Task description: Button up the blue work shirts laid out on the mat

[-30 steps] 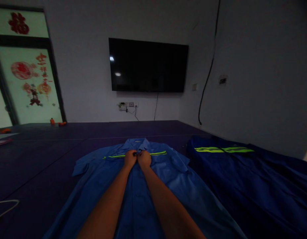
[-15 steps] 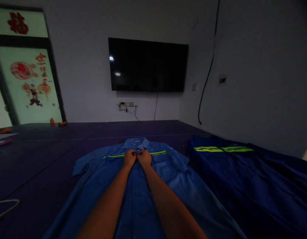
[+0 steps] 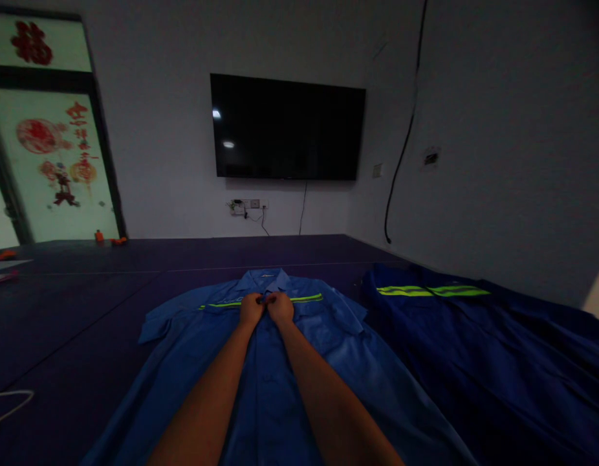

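A blue short-sleeved shirt (image 3: 207,362) with a yellow-green stripe across its chest lies spread out, front up, its collar pointing away from me. Just below the collar, at the front opening, my left hand (image 3: 251,309) and my right hand (image 3: 281,308) meet over the stripe. The fingers of both hands are closed in a pinch on the shirt's front edge. My fingertips are small and dark in the picture, so a button between them cannot be made out.
To the right lies a darker blue garment (image 3: 440,349) with a yellow-green band. Both rest on a dark purple surface (image 3: 76,304). A white cable (image 3: 15,393) is at the left edge, small orange objects (image 3: 118,241) near the door. A television (image 3: 287,129) hangs ahead.
The view has shifted very slightly. Both hands stay at the same place on the shirt front, with only a tiny movement of the fingers.
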